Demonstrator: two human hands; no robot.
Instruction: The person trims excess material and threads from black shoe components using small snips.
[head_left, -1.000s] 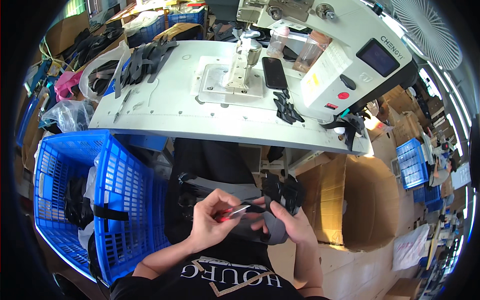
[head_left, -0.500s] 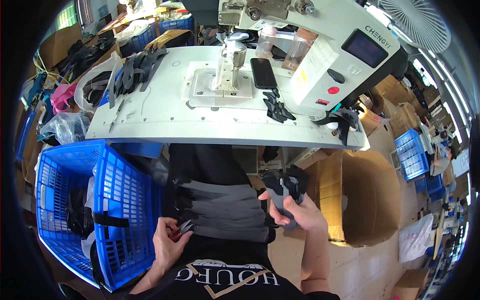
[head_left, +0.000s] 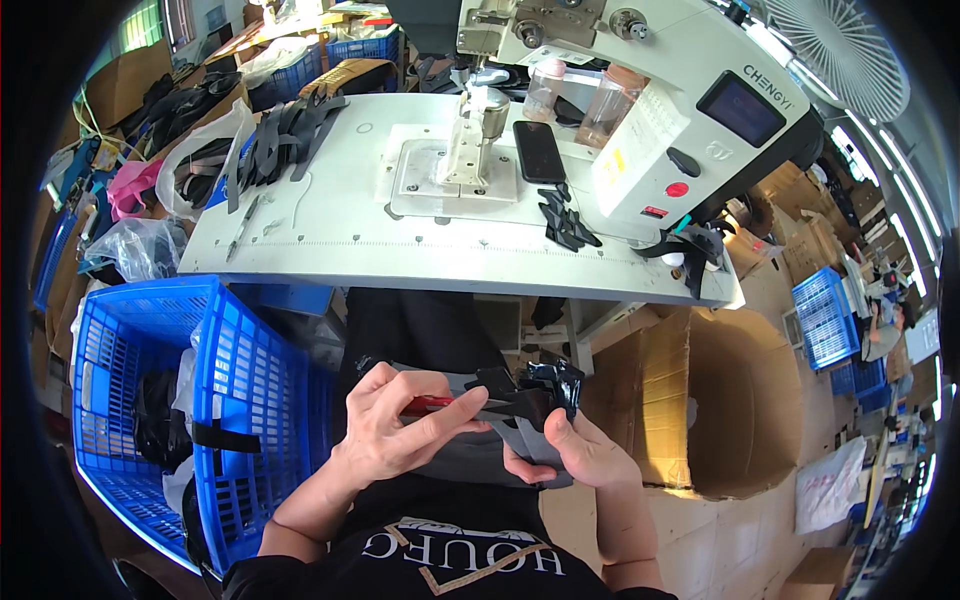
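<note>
My left hand [head_left: 400, 425] closes round a small red-handled cutting tool [head_left: 427, 404], which looks like snips. Its metal tip reaches the top of a grey-and-black fabric bundle [head_left: 522, 437]. I grip that bundle upright in my right hand [head_left: 590, 452], thumb on the near side. Glossy black pieces [head_left: 558, 380], perhaps plastic wrapping, stick out at its upper end. Black flaps lie between the two hands, hiding where the blades meet the material. Beneath my hands, grey fabric strips [head_left: 455, 382] rest across my lap, mostly covered now.
A white sewing table [head_left: 330, 255] with a post-bed sewing machine [head_left: 650, 150] stands ahead. It carries a phone [head_left: 540, 152], small black pieces [head_left: 568, 222] and dark straps [head_left: 285, 145]. A blue crate [head_left: 255, 400] is at left; an open cardboard box [head_left: 670, 400] at right.
My left hand has risen from the strips on my lap and moved right, bringing the snips to the bundle. My right hand has shifted slightly left and down with it.
</note>
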